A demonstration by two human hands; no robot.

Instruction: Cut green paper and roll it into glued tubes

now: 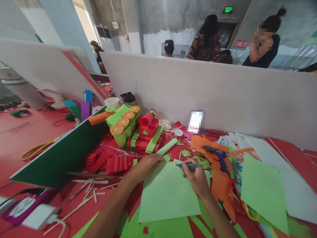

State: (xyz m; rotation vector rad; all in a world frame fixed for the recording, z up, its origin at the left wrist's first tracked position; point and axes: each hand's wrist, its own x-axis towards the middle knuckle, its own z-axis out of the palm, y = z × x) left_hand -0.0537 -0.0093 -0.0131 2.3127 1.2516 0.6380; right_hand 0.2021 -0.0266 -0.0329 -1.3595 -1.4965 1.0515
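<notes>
A light green sheet of paper [170,195] lies before me on the table. My right hand [195,177] grips a dark grey-blue marker pen [190,165], its tip at the sheet's upper edge. My left hand [151,165] rests flat across the sheet's upper left corner, fingers stretched out. Just beyond those fingers lies a rolled light green paper tube [168,146]. Small green cut pieces [185,153] are scattered past the sheet, and brighter green paper [158,228] shows beneath it.
To the right are a blue glue gun [219,155] on orange sheet material [219,188], red-handled scissors [235,195] and another green sheet [264,191]. Green-and-orange rolls [123,124], red bundles [148,132] and wooden sticks [91,191] are left. A white partition [223,92] stands behind; people are beyond.
</notes>
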